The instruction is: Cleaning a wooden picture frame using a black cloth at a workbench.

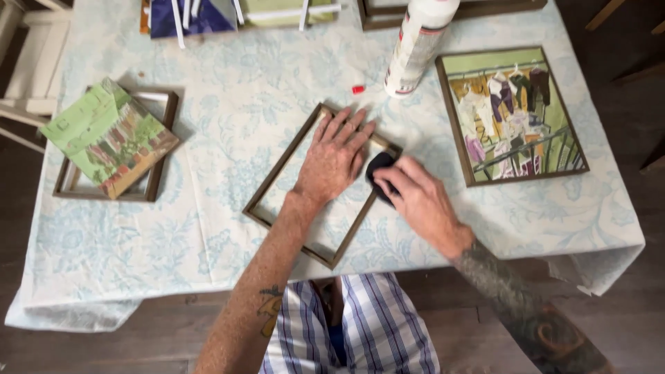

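Note:
An empty dark wooden frame (277, 170) lies tilted on the patterned tablecloth (228, 83) in front of me. My left hand (334, 156) rests flat inside the frame's upper corner, fingers spread, pressing it down. My right hand (419, 201) grips a small black object (379, 166), maybe a sponge or pad, and holds it against the frame's right edge. A tall white glue bottle (418, 43) stands just beyond the frame, with its small red cap (357, 88) lying beside it.
A framed painting of hanging clothes (510, 114) lies at the right. At the left a green painted panel (109, 136) sits crooked on another dark frame (158, 180). More paintings and frames line the far edge. A white chair (21, 76) stands at the left.

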